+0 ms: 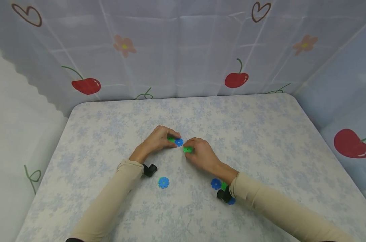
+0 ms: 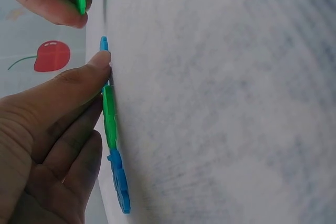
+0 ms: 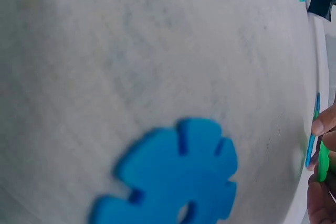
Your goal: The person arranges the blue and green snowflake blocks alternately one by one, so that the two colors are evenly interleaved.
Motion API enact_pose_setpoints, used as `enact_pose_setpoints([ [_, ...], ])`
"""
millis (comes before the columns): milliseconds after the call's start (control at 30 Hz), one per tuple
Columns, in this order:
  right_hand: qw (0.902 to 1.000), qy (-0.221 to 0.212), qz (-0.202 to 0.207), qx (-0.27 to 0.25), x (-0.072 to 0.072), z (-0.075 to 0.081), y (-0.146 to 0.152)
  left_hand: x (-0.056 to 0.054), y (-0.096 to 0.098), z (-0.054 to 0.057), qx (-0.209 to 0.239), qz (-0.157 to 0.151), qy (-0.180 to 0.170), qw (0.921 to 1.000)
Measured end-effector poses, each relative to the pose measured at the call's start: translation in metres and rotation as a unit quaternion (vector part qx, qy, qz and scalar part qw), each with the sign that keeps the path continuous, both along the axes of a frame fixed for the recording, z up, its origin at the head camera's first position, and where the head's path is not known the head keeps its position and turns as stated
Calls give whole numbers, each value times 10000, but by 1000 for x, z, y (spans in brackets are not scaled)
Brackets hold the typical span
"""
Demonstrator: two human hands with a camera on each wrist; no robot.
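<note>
Pinched btwn thumb and fingers of the L hand (image 1: 158, 139) was a strip (image 2: 109, 124) of notched discs, blue-green-blue in a row, thumb on one blue end; couldn't tell if it touched the table (image 1: 261, 134). Just beside that blue end, a small gap off, the R hand (image 1: 202, 154) pinched a single green disc (image 1: 187, 149) edge-wise btwn thumb and fingers.

Toward the person from the strip, nr the L sleeve (image 1: 110, 198), sat a black wrist cam (image 1: 150, 170). Abt as far from the strip, same side, a loose blue disc (image 1: 163, 182) lay on the table w/ a bit of green at its edge.

Further from the strip, toward the person and to the right, a 2nd blue disc (image 1: 216, 184) lay by a part-hidden green piece (image 1: 224, 186); a 3rd blue disc (image 1: 231, 201) was mostly covered by the other black cam (image 1: 223, 195), by the R sleeve (image 1: 267, 198).

Farthest, well beyond the strip, a pale curtain (image 1: 177, 67) hung behind the table, printed w/ red cherries, orange flowers and, highest up, brown hearts.
</note>
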State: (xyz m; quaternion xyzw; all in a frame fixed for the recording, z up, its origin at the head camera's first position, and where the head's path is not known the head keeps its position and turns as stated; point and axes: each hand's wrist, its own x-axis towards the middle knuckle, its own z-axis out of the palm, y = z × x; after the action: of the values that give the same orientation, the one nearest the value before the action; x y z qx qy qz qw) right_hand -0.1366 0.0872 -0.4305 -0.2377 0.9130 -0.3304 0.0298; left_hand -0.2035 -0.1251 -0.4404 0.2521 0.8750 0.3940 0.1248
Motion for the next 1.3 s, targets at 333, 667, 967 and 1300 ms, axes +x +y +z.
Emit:
enact_pose_setpoints([
  [333, 9994, 27, 23, 334, -19, -1, 3, 0, 1, 0, -13, 52, -6, 10000],
  [667, 9978, -77, -76, 653, -26, -5, -2, 0, 2, 0, -24, 56, -88, 9999],
  [967, 9966, 5, -64, 817, -26, -4, -3, -1, 2, 2, -22, 53, -86, 9999],
  [1300, 9960, -32, -52, 897, -23, -3, -4, 0, 3, 0, -25, 111, -119, 9999],
])
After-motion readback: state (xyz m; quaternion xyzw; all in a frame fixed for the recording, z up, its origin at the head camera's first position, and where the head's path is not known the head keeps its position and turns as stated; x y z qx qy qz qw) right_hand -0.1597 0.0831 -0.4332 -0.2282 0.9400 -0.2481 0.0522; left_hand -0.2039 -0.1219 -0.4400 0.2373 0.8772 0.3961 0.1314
